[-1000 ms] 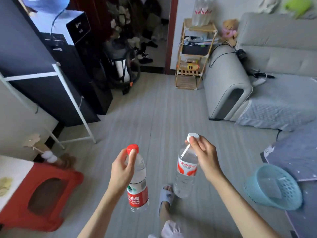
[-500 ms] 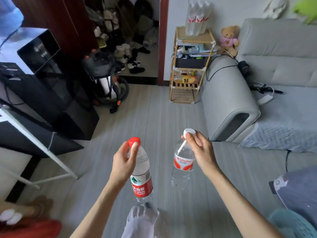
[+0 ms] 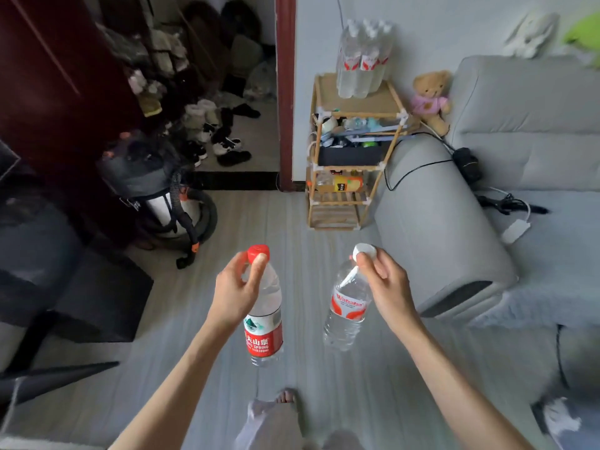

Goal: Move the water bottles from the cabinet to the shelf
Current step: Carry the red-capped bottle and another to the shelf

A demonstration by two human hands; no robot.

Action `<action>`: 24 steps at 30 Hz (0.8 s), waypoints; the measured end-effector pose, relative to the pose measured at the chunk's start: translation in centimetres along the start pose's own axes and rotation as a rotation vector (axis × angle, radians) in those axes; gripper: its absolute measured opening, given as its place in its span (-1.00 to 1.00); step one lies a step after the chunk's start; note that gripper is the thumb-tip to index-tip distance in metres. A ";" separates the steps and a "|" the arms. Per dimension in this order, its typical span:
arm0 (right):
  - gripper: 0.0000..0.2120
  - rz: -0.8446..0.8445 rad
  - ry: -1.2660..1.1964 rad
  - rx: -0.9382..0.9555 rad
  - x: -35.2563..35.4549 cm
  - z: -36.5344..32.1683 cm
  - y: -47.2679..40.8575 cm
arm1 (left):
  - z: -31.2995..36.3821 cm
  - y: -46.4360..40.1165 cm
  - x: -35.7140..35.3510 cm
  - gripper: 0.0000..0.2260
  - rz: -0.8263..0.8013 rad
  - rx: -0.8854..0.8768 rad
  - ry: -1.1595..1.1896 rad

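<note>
- The left hand (image 3: 235,292) is pinching the red-capped bottle (image 3: 263,315) by its neck, with fingertips curled just under the red cap (image 3: 258,253); the bottle is hanging upright in the air above the floor (image 3: 292,222).
- The right hand (image 3: 384,287) is gripping the white-capped bottle (image 3: 345,306) at its very top, fingers closing round the white cap (image 3: 365,251); this bottle is dangling with a slight tilt, its base swinging toward the middle.
- Both bottles are looking full of clear water, so they are probably pulling with some weight on a narrow hold. The plastic walls are thin and likely giving under a squeeze, and the smooth sides may be slippery; the ribbed caps and the neck ring are offering the surest purchase, though a grasp round the body would be steadier for setting them down.
- The red label on the left-hand bottle is showing Chinese characters and the word "SPRING" beneath a green mark. The label on the right-hand bottle is showing red script that seems to read "Wahaha"; it is too small to be sure.
- The wooden shelf (image 3: 383,103) is standing ahead against the wall, beside the grey sofa (image 3: 438,222) arm, well apart from both bottles. A shrink-wrapped pack of bottles (image 3: 363,56) is already sitting on its top tier, leaving bare space beside it.
- Judging by this, the carrying is under way and the placing is not yet done.
</note>
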State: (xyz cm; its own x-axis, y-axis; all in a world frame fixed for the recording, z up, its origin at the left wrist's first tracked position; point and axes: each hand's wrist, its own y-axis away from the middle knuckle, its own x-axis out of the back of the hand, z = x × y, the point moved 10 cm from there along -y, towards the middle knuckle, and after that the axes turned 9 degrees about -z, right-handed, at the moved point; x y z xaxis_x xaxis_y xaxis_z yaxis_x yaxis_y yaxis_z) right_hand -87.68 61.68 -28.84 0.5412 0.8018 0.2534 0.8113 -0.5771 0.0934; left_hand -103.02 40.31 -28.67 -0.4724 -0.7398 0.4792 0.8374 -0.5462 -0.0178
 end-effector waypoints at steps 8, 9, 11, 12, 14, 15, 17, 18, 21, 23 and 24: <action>-0.93 0.033 -0.046 -0.004 3.3 -1.0 -13.8 | 0.8 -15.2 -4.3 -0.39 -0.074 0.027 0.052; -0.92 0.031 -0.045 -0.002 4.0 -0.8 -15.7 | 0.8 -16.9 -5.1 -0.40 -0.079 0.033 0.056; -0.91 0.025 -0.048 -0.001 5.4 -0.3 -19.6 | 1.3 -20.3 -6.8 -0.40 -0.086 0.043 0.053; -0.89 0.019 -0.045 0.003 6.1 -0.2 -21.6 | 1.5 -22.0 -7.6 -0.40 -0.087 0.042 0.048; -0.90 -0.004 -0.043 0.012 7.7 -0.1 -26.1 | 2.2 -26.1 -9.2 -0.41 -0.066 0.042 0.049; -0.92 -0.012 -0.059 0.014 8.5 -0.2 -28.3 | 2.8 -28.2 -9.8 -0.41 -0.058 0.040 0.050; -0.92 -0.033 -0.108 0.024 10.0 -1.0 -32.6 | 4.2 -32.3 -10.9 -0.43 -0.047 0.037 0.047; -0.91 -0.046 -0.129 0.031 10.7 -1.4 -34.7 | 5.0 -34.4 -11.4 -0.48 -0.043 0.031 0.038; -0.90 -0.072 -0.154 0.059 12.6 -2.9 -40.5 | 7.7 -39.9 -12.8 -0.72 -0.026 -0.009 0.009; -0.92 -0.074 -0.142 0.068 13.8 -3.5 -43.9 | 9.1 -43.5 -13.6 -0.79 -0.015 -0.031 0.003; -0.93 -0.064 -0.133 0.072 14.5 -3.8 -45.4 | 9.6 -45.2 -14.1 -0.79 -0.015 -0.039 0.012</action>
State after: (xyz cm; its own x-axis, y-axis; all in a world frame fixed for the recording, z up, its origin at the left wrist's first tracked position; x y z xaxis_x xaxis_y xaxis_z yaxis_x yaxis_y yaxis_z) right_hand -117.48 98.90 -25.79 0.5085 0.8528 0.1188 0.8562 -0.5154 0.0346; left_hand -131.62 79.17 -26.21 -0.4880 -0.7360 0.4692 0.8192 -0.5717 -0.0448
